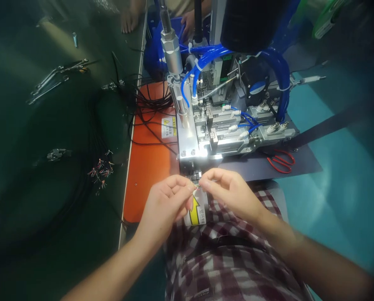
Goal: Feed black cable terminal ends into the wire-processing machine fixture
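Observation:
Just in front of the machine, my left hand and my right hand meet almost fingertip to fingertip. Thin wires, some reddish and some pale, show in the small gap between them. Thumb and forefinger of my left hand are pinched on the wire ends. My right hand pinches at the other side of the gap, where its fingers hide what they hold. Below my fingers is a white label with a yellow arrow.
Left, black cables with stripped coloured wire ends lie on the dark green table. An orange base plate carries the machine, fed by blue air hoses. Red-handled scissors lie right. Another person's hand rests beyond.

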`<state>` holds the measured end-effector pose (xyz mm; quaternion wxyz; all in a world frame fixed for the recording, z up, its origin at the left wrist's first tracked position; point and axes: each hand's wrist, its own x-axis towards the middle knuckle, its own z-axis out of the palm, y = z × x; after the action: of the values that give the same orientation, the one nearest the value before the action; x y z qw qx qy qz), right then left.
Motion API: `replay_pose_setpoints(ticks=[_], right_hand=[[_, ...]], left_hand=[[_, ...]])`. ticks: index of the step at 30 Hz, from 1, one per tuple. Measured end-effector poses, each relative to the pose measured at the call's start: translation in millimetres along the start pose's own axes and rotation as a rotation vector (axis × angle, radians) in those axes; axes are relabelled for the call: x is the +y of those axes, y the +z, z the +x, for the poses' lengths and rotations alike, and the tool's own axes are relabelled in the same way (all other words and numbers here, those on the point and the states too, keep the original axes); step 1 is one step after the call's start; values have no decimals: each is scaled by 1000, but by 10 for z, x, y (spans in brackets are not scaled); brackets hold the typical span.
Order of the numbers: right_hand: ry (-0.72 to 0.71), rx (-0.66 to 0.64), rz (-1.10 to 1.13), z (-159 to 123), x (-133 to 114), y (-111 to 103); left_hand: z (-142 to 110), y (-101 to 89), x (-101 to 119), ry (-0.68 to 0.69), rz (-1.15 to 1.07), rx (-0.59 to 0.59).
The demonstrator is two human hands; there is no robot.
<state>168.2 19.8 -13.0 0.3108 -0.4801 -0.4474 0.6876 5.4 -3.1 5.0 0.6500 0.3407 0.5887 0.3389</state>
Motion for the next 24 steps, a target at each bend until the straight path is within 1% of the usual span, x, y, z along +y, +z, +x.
replay_pose_setpoints(ticks=[3,8,9,12,13,14,15,17,19,21,24], right_hand=[[-12,32,1,10,2,36],[-44,73,-9,26,39,70],[-76,77,-29,19,57,72],[-231,113,-156,-15,109,77],[-258,120,-180,-24,118,79],[-249,116,-171,-29,122,80],[-206,100,-131,-30,119,79],[-81,42,-15,-20,101,70],[2,-24,54,-3,76,46],[20,-57,57,9,55,16],[-1,-38,0,10,39,-9]], left_hand=[[38,9,13,7,14,-2],[68,27,-30,21,43,-12],[65,31,-40,30,34,-20],[40,45,-59,53,-7,-44],[31,50,-62,60,-9,-47],[22,54,-64,65,-4,-47],[16,55,-65,67,5,-47],[9,52,-65,59,16,-47],[10,42,-62,42,7,-48],[15,30,-55,30,-4,-46],[25,21,-44,14,-2,-43]])
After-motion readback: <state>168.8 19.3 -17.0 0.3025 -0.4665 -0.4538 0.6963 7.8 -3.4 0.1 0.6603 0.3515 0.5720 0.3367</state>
